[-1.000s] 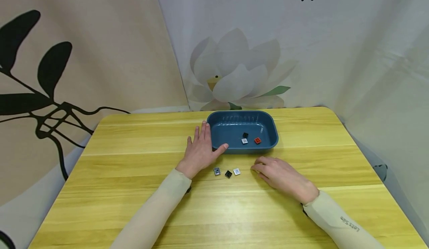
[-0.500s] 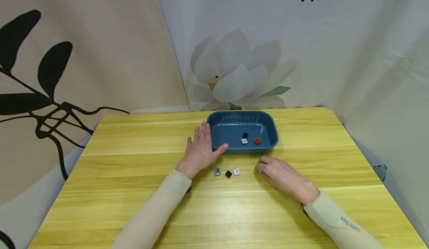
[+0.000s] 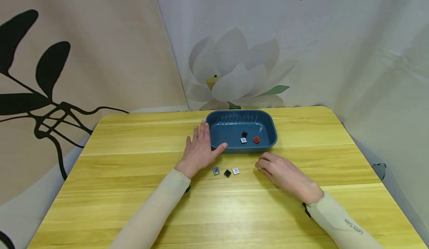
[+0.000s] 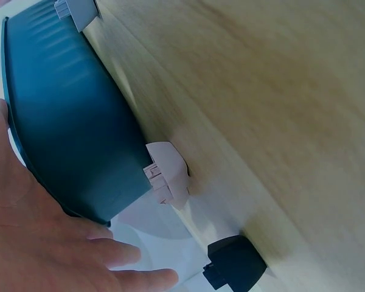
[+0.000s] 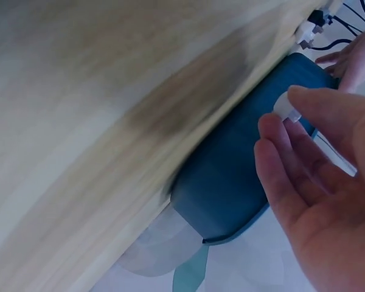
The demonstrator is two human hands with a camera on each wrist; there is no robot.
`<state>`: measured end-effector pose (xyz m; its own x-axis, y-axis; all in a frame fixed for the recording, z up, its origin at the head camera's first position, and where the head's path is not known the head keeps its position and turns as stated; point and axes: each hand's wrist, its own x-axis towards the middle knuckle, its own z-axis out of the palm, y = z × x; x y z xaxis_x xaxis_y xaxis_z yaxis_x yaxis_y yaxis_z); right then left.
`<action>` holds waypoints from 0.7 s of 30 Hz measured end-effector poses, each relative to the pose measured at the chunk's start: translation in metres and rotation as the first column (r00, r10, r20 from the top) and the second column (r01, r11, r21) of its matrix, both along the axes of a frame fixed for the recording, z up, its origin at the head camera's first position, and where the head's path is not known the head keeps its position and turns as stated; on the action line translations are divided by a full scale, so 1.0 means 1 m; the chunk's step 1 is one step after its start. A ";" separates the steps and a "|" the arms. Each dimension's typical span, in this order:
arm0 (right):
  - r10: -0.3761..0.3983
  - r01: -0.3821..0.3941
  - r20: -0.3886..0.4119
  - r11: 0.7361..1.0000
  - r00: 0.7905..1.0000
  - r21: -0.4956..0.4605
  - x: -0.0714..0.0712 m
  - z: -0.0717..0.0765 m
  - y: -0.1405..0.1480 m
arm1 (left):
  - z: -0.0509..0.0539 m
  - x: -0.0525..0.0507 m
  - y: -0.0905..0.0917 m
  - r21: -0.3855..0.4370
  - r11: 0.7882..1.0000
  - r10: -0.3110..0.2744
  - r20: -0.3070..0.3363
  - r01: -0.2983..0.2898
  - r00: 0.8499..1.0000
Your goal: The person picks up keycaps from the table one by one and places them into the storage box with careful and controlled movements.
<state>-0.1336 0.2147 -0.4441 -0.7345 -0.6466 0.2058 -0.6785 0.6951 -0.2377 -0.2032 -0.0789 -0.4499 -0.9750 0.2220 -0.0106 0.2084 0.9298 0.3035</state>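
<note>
Just ahead and left of the right hand (image 3: pixel 287 175), which pinches a white piece (image 5: pixel 285 108), lies the blue tray (image 3: pixel 242 150), the left hand (image 3: pixel 197 154) straight-fingered beside it

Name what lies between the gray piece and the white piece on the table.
A black piece lies between the gray piece and the white piece, in the head view.
</note>
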 end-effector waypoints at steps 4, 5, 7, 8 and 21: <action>-0.017 0.016 -0.025 0.999 1.000 -0.029 0.000 0.004 0.000 | 0.001 -0.001 -0.001 0.001 1.000 0.000 0.005 0.000 1.000; -0.022 0.021 -0.032 0.999 0.999 -0.036 0.000 0.006 0.000 | 0.001 -0.001 -0.001 0.002 1.000 0.001 0.007 -0.001 1.000; -0.028 0.026 -0.045 0.998 0.999 -0.049 0.000 0.009 0.000 | 0.001 -0.001 -0.001 -0.001 1.000 0.001 0.011 -0.001 1.000; -0.030 0.027 -0.049 0.998 0.998 -0.056 -0.001 0.011 0.000 | 0.000 -0.001 -0.001 -0.002 1.000 0.002 0.011 -0.002 1.000; -0.057 0.033 -0.172 0.989 0.983 -0.143 -0.011 0.027 0.001 | 0.000 0.000 -0.002 0.002 1.000 -0.005 0.012 0.005 1.000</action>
<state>-0.1442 0.2157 -0.4171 -0.7069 -0.5696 0.4193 -0.6869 0.6943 -0.2149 -0.2028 -0.0804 -0.4500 -0.9737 0.2267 -0.0218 0.2092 0.9280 0.3082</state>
